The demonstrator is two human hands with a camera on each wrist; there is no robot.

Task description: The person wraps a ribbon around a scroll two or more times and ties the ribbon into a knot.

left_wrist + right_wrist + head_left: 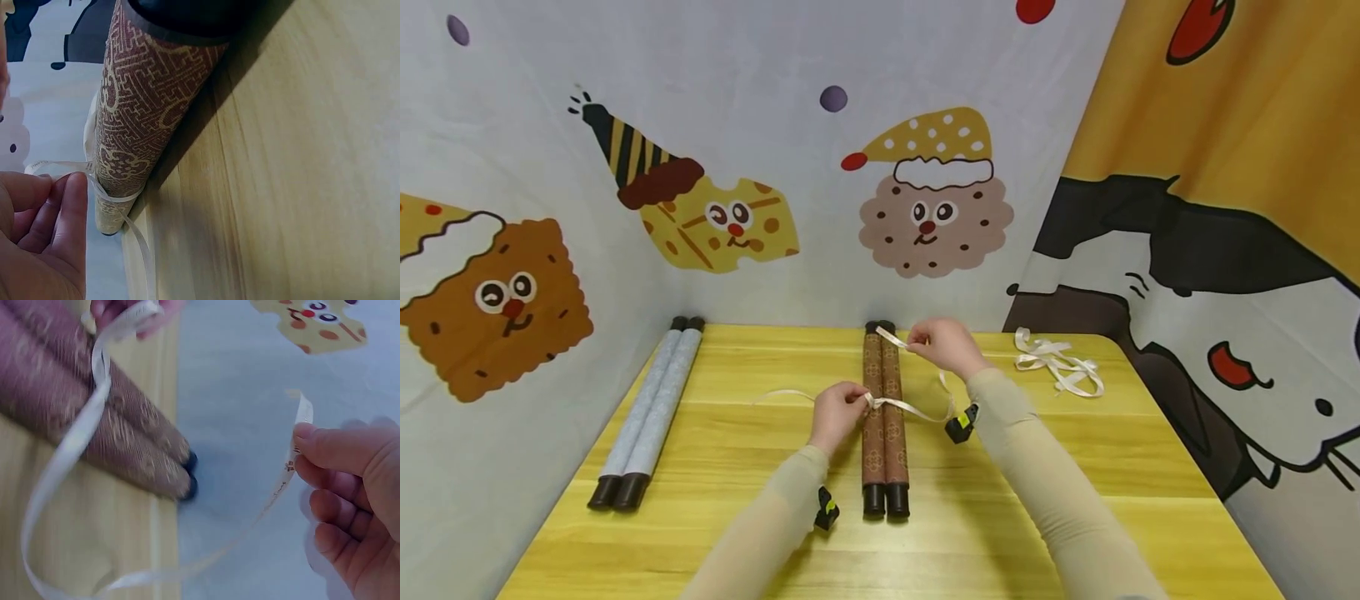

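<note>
A pair of brown patterned scrolls [874, 454] with dark end caps lies side by side on the table, pointing away from me. A white ribbon [917, 410] wraps round their middle. My left hand [837, 417] is just left of the scrolls and pinches a small ribbon loop [62, 166] between thumb and fingers, close by the tie. Beyond and to the right, my right hand [947, 345] is raised above the table. It pinches the printed ribbon near one end, and the slack hangs in a wide curve [69, 453] back to the tie.
Two light blue-grey scrolls [655, 408] with dark caps lie at the table's left side. Loose white ribbons [1060, 364] are heaped at the back right. A cartoon-printed cloth [820, 283] hangs behind the yellow wooden table [760, 475].
</note>
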